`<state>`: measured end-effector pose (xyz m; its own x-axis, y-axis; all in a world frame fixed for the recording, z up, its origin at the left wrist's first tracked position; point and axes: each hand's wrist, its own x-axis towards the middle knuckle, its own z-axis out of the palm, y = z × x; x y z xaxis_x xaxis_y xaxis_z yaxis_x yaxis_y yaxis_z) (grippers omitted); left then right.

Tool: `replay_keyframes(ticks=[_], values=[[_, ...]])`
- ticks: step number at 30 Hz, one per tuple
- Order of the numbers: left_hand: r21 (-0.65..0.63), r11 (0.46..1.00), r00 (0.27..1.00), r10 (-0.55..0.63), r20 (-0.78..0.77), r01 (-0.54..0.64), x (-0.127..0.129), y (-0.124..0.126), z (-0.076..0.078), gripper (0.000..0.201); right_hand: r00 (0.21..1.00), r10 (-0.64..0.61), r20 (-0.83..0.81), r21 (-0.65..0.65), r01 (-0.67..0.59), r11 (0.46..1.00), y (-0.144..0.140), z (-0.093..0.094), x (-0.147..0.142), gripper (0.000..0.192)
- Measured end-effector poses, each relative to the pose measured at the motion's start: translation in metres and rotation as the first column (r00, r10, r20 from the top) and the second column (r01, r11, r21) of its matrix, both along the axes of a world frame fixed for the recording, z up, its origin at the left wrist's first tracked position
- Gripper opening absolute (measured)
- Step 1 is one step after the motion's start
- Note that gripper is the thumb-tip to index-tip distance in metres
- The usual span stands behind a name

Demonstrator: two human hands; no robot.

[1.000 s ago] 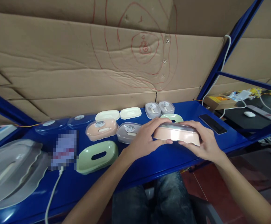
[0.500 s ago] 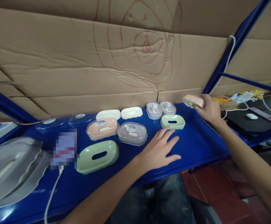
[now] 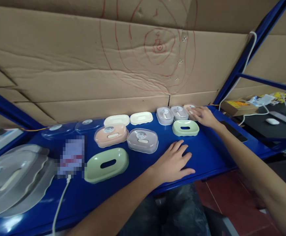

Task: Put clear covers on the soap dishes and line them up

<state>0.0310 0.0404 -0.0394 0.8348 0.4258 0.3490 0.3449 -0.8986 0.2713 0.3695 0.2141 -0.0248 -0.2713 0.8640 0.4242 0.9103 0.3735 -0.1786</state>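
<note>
My right hand reaches to the back of the blue shelf and rests on a small pink soap box, which stands beside two small grey boxes. A small green tray lies just in front of them. My left hand lies flat and empty on the shelf, fingers spread, to the right of a grey lidded box. Whether the right fingers still grip the pink box is unclear.
To the left lie a pink lidded box, a large green tray, two cream trays, clear lids and a big grey lid. A phone lies right; cardboard wall behind.
Both hands held the pink box in front a second ago. My right hand carried it right and back and has set it down by the grey boxes; my left hand dropped flat onto the shelf.
</note>
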Motion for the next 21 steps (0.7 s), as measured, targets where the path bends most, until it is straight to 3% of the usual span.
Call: replay_keyframes(ticks=[7, 13, 18, 21], values=[[-0.053, 0.998, 0.998, 0.047, 0.042, -0.045, -0.003, 0.006, -0.002, 0.055, 0.992, 0.001, -0.125, 0.046, 0.005, 0.999, -0.002, 0.003, -0.016, 0.059], [-0.027, 0.998, 0.998, 0.055, 0.031, -0.054, -0.004, 0.007, 0.003, 0.057, 0.961, -0.081, -0.264, 0.136, 0.120, 0.983, -0.044, 0.010, -0.013, 0.055], [-0.068, 0.995, 0.993, 0.077, 0.091, -0.071, -0.006, 0.007, 0.017, 0.044, 0.975, 0.074, -0.209, 0.145, -0.044, 0.988, -0.086, -0.008, -0.025, 0.042], [-0.115, 0.987, 0.966, 0.134, 0.223, -0.111, -0.014, 0.008, 0.040, 0.029, 0.982, 0.129, -0.141, 0.104, -0.115, 0.988, -0.096, -0.023, -0.033, 0.043]])
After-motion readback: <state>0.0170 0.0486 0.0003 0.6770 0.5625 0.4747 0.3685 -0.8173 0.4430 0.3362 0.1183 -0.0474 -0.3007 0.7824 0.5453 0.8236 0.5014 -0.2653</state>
